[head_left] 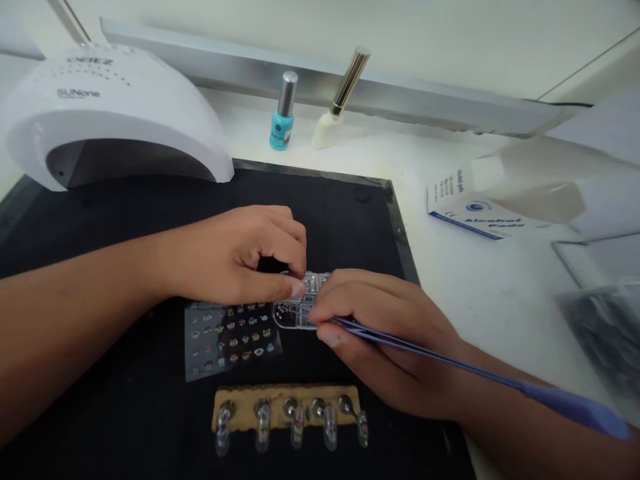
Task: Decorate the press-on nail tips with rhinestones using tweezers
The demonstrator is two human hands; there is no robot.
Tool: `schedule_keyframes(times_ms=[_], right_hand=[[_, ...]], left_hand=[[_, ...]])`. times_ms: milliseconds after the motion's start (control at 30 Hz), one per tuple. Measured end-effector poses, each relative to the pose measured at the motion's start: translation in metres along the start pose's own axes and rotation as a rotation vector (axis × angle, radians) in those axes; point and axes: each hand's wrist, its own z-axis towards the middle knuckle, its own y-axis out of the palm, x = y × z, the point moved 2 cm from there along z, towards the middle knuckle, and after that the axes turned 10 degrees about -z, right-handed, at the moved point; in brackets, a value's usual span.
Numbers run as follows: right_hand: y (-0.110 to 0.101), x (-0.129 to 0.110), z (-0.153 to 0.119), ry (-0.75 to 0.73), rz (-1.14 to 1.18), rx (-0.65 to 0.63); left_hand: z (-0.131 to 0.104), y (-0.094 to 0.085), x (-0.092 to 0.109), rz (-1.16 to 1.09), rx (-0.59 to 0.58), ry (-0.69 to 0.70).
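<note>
My right hand (380,327) pinches a pair of blue-purple tweezers (425,352), the handle running back over the wrist. The tips reach into a small clear divided case (286,325) of tiny shiny rhinestones. Curled fingers and thumb of my left hand (265,257) grip the far left part of that case, which both hands partly hide. Left of the case, under the left hand, lies a clear sticker sheet (233,343) with rows of small cartoon figures. Nearer to me, a tan stand (277,399) carries several clear decorated nail tips (297,427) on metal posts.
A black mat (330,213) covers the white table. At the back left stands a white nail lamp (135,100). Behind the mat are a turquoise polish bottle (281,127) and a cream bottle (327,127) with a gold cap. On the right lies an open alcohol pads box (480,217).
</note>
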Motion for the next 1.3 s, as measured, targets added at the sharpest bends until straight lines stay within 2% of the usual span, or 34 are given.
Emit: schedule_keyframes(times_ms=[233,433,500,567,767,1100,1300], right_hand=[[-0.0030,0.0018,0.0019,0.014,0.105,0.010],[-0.0034,0.0010,0.0029,0.016,0.192,-0.001],[-0.0022,0.0019,0.0027,-0.005,0.229,0.010],[-0.0010,0.0028,0.0023,-0.022,0.240,0.013],[-0.0009,0.0030,0.0011,-0.037,0.219,0.020],[-0.0064,0.0029,0.0033,-0.006,0.178,0.021],[-0.0057,0.0016,0.0009,0.038,0.146,0.007]], left_hand=[[-0.0013,0.0020,-0.0019,0.000,0.032,0.007],[-0.0037,-0.0023,-0.0006,0.027,-0.025,0.003],[-0.0033,-0.0033,-0.0004,0.044,-0.103,-0.007],[-0.0030,-0.0032,0.0008,0.045,-0.128,0.003],[-0.0045,0.0008,0.0015,0.021,-0.021,0.000],[-0.0007,0.0007,0.0003,0.005,0.018,0.002],[0.0011,-0.0013,0.0005,0.000,-0.014,-0.016]])
